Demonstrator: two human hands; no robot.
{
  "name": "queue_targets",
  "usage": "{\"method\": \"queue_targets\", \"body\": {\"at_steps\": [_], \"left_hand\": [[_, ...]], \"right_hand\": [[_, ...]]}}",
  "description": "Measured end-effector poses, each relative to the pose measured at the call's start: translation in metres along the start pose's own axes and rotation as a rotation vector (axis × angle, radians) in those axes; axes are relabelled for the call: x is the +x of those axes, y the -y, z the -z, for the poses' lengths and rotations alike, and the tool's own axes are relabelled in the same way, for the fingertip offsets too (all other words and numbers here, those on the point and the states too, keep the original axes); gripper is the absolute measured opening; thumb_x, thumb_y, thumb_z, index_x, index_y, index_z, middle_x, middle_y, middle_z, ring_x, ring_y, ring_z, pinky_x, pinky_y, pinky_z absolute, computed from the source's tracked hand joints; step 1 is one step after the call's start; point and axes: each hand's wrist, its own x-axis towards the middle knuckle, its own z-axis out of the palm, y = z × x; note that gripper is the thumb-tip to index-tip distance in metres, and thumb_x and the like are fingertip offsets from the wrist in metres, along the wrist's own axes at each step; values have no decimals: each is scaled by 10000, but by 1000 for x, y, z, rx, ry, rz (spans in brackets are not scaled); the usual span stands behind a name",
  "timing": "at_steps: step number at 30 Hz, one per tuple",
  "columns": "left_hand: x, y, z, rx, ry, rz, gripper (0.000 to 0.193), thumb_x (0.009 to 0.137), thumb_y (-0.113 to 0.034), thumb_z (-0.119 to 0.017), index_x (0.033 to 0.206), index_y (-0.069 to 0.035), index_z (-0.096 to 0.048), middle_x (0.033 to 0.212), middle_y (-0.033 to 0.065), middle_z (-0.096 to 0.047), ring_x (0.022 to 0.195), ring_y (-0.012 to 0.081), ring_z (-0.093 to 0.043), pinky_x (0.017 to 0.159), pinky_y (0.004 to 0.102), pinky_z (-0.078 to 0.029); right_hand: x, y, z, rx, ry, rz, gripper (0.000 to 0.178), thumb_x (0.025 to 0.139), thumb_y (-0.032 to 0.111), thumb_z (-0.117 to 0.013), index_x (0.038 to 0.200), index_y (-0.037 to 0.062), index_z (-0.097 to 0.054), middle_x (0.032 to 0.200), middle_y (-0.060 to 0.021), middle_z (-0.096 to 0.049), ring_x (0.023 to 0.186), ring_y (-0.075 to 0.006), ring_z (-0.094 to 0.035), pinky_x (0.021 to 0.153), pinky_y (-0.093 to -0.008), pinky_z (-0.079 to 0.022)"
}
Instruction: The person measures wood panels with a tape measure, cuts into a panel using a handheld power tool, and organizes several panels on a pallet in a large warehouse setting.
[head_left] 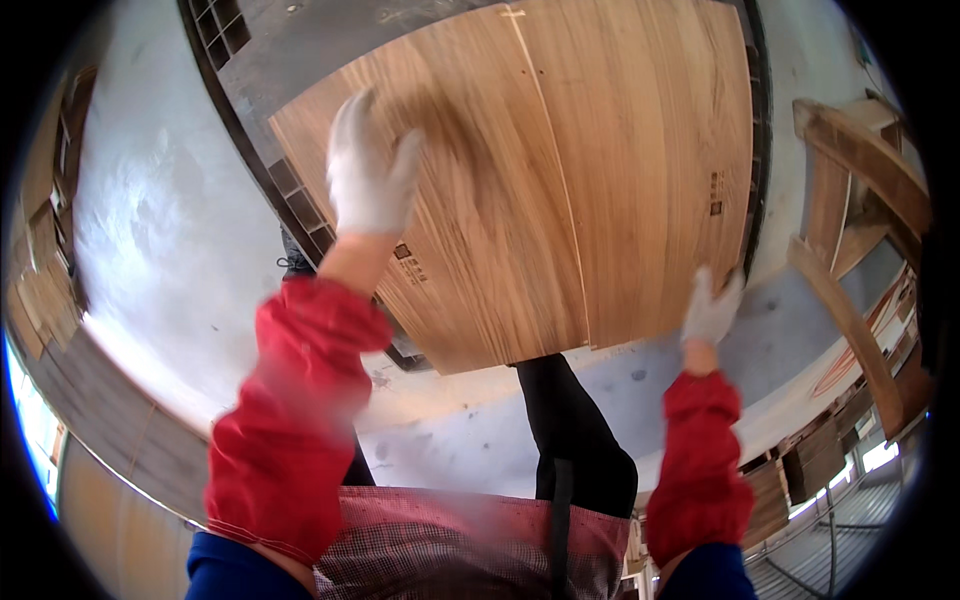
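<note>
Two pale brown wooden panels lie side by side in front of me: a left panel (470, 270) and a right panel (650, 150), with a thin seam between them. Both carry small dark printed marks. My left hand (372, 180), in a white glove, is over the left panel, its fingers stretched and thumb apart. It holds nothing; whether it touches the wood I cannot tell. A blurred dark patch shows on the panel beside it. My right hand (710, 312), also gloved, is at the near right corner of the right panel, fingers apart and slightly blurred.
A dark metal frame (232, 120) shows beneath the panels on a grey floor (150, 200). Curved wooden furniture parts (850, 170) stand at the right. More wooden pieces (45, 290) are at the far left. My black-clad leg (575, 420) is close to the panels' near edge.
</note>
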Motion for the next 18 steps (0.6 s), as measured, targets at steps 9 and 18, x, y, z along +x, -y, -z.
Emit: {"method": "queue_targets", "body": {"at_steps": [9, 18], "left_hand": [[127, -84, -100, 188, 421, -289, 634, 734, -319, -661, 1254, -32, -438, 1223, 189, -508, 1141, 331, -479, 960, 376, -392], [152, -67, -105, 100, 570, -291, 593, 703, -316, -697, 1189, -25, -524, 1140, 186, -578, 1087, 313, -536, 906, 358, -430]], "right_hand": [[-174, -16, -64, 621, 603, -1091, 595, 720, 58, -690, 1230, 61, -384, 1043, -73, -529, 888, -169, -546, 703, -322, -500], [-183, -35, -81, 910, 379, -1036, 321, 787, -52, -591, 1080, 36, -493, 929, -71, -561, 706, -154, -584, 573, -253, -541]]}}
